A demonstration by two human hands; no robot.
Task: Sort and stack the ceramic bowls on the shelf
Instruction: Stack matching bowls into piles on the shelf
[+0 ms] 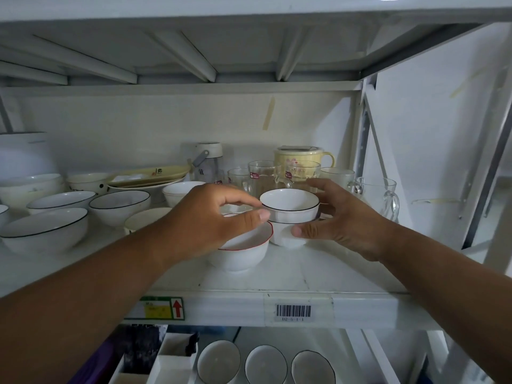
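Note:
Two small white bowls with black rims stand stacked in the middle of the white shelf. My right hand cups the stack from the right, thumb on the lower bowl and fingers round the back. My left hand reaches in from the left and pinches the left rim of the top bowl between thumb and index finger. Beneath my left hand sits a larger white bowl with a red rim, touching the stack's left side and partly hidden by the hand.
Several wider black-rimmed bowls and plates fill the shelf's left. Glass mugs, a yellow lidded mug and a glass pitcher stand behind and right. More bowls lie on the shelf below.

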